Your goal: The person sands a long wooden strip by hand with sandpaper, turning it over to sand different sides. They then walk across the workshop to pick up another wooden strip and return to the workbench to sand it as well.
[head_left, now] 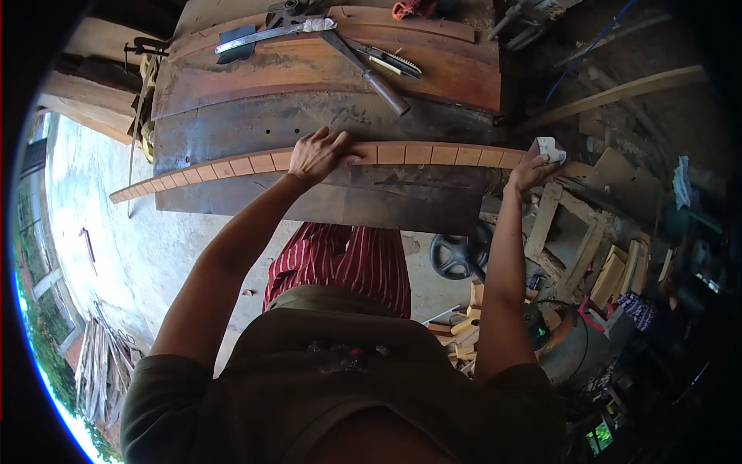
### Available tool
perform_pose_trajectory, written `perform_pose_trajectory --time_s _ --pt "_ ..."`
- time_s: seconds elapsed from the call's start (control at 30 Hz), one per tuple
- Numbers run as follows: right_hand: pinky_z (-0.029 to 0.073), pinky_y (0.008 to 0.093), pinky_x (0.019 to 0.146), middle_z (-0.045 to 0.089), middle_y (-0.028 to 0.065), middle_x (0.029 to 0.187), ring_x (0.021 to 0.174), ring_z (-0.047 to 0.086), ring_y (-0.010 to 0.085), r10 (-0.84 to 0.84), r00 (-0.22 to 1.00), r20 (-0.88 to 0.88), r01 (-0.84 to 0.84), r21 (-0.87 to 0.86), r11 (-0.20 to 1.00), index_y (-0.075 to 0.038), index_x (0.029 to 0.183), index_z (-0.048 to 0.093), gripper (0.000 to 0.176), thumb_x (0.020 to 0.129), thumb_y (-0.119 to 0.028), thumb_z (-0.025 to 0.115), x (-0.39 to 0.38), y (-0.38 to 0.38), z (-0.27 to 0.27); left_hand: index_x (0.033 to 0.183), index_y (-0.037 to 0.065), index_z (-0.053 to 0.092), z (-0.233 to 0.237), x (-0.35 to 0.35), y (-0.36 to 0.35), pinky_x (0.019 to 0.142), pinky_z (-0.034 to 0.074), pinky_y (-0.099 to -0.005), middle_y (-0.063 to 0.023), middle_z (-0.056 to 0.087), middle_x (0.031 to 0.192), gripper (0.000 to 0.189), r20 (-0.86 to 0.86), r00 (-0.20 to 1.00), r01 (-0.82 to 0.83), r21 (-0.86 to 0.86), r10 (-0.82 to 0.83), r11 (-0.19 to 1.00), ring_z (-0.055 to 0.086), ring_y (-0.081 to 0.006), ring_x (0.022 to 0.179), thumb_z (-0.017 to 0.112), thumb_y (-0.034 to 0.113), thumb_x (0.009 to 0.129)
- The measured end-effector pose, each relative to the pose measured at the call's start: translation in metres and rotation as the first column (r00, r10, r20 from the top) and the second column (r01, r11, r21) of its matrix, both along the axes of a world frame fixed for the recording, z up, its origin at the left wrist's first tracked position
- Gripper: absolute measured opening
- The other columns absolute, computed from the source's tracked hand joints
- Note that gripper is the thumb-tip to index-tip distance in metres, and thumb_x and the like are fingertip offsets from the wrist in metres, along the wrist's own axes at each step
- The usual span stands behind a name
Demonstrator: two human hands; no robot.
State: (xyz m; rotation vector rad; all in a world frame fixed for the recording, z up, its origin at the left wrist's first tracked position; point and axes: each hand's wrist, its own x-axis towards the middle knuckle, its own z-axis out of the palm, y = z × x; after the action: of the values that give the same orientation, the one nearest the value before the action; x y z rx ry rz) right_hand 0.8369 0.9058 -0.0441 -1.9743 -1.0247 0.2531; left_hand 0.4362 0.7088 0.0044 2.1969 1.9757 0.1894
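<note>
A long, narrow wooden strip (417, 154) lies across the near part of the workbench, with dark cross lines spaced along its face. Its left end juts out past the bench edge. My left hand (315, 155) rests over the strip left of its middle, fingers bent around it and thumb pointing right. Toward the strip's right end, my right hand (532, 170) grips a folded piece of sandpaper (548, 149) with pale printed backing. That hand is at the strip; its exact contact is hidden by the fingers.
On the workbench (325, 197) lie a flat-bladed tool with a wooden handle (386, 94), a utility knife (394, 65), a metal blade with a white-wrapped end (270, 35) and a dark sheet (235, 45). A black handwheel (456, 255) and wood offcuts (614, 274) are at the right.
</note>
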Motion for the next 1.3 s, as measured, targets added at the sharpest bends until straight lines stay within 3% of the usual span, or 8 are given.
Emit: perform_pose_trajectory --time_s 0.03,0.17,0.43,0.63,0.77,1.0,1.13,1.3 --pt "0.028 0.0494 0.114 0.046 0.0197 0.143 0.138 0.036 0.0393 0.041 0.890 0.455 -0.077 0.061 0.995 -0.002 0.139 0.041 0.046 0.106 -0.032 0.029 -0.002 -0.003 -0.001 0.096 0.010 0.054 -0.002 0.002 0.002 0.075 0.053 -0.0370 -0.0046 0.062 0.093 0.045 0.040 0.999 0.001 0.006 -0.001 1.000 0.060 -0.0240 0.094 0.056 0.055 0.088" --pt "0.020 0.0523 0.117 0.040 0.0187 0.149 0.142 0.028 0.0399 0.484 0.772 0.411 -0.481 -0.121 0.869 0.000 0.139 0.044 0.045 0.104 -0.026 0.036 -0.041 -0.046 0.011 0.099 0.009 0.054 -0.005 0.003 0.001 0.077 0.053 -0.0372 -0.0065 0.062 0.094 0.047 0.029 0.999 -0.034 0.001 0.034 0.999 0.060 -0.0247 0.096 0.054 0.055 0.089" --pt "0.020 0.0505 0.118 0.038 0.0153 0.152 0.142 0.033 0.0335 0.852 0.299 0.430 -0.819 -0.343 0.460 -0.002 0.146 0.036 0.052 0.101 -0.026 0.046 -0.129 -0.110 0.039 0.101 0.004 0.053 -0.018 0.005 0.003 0.084 0.039 -0.0407 -0.0122 0.051 0.099 0.032 0.032 0.998 -0.055 0.078 0.053 0.995 0.050 -0.0297 0.094 0.057 0.035 0.093" --pt "0.023 0.0485 0.116 0.036 0.0190 0.152 0.143 0.030 0.0343 0.458 0.655 0.601 -0.329 -0.319 0.889 0.002 0.144 0.039 0.058 0.103 -0.039 0.035 0.026 -0.006 -0.005 0.112 0.003 0.054 -0.010 -0.004 -0.006 0.090 0.039 -0.0421 -0.0146 0.049 0.107 0.040 0.031 0.999 0.011 0.053 -0.013 0.999 0.048 -0.0311 0.102 0.061 0.036 0.090" --pt "0.023 0.0492 0.116 0.036 0.0218 0.152 0.141 0.033 0.0358 0.439 0.681 0.586 -0.335 -0.283 0.899 0.005 0.143 0.039 0.058 0.103 -0.037 0.037 -0.032 -0.038 0.002 0.124 0.010 0.053 -0.012 -0.012 -0.024 0.093 0.038 -0.0446 -0.0151 0.047 0.109 0.046 0.104 0.994 -0.043 0.058 0.037 0.997 0.045 -0.0338 0.104 0.064 0.037 0.088" --pt "0.021 0.0510 0.117 0.032 0.0193 0.154 0.144 0.030 0.0326 0.844 0.253 0.473 -0.785 -0.409 0.465 0.002 0.147 0.032 0.058 0.101 -0.030 0.046 -0.086 -0.100 0.036 0.134 0.014 0.051 -0.012 -0.018 -0.025 0.093 0.041 -0.0452 -0.0162 0.047 0.111 0.052 0.116 0.991 -0.059 -0.008 0.059 0.998 0.046 -0.0340 0.105 0.065 0.033 0.088" --pt "0.020 0.0510 0.117 0.031 0.0140 0.156 0.144 0.028 0.0310 0.659 0.472 0.586 -0.537 -0.402 0.742 -0.004 0.148 0.035 0.056 0.104 -0.037 0.034 0.044 -0.008 0.010 0.136 0.020 0.053 0.001 -0.017 -0.030 0.093 0.044 -0.0449 -0.0151 0.049 0.111 0.051 0.190 0.979 -0.079 -0.004 0.079 0.997 0.048 -0.0338 0.104 0.066 0.029 0.087" --pt "0.016 0.0478 0.119 0.028 0.0204 0.156 0.146 0.020 0.0373 0.575 0.652 0.494 -0.369 -0.456 0.810 0.001 0.148 0.033 0.060 0.103 -0.039 0.028 0.138 0.068 -0.019 0.135 0.025 0.057 0.011 -0.007 -0.032 0.091 0.047 -0.0435 -0.0127 0.052 0.107 0.050 0.225 0.959 -0.173 -0.020 0.173 0.985 0.049 -0.0339 0.101 0.067 0.022 0.086"
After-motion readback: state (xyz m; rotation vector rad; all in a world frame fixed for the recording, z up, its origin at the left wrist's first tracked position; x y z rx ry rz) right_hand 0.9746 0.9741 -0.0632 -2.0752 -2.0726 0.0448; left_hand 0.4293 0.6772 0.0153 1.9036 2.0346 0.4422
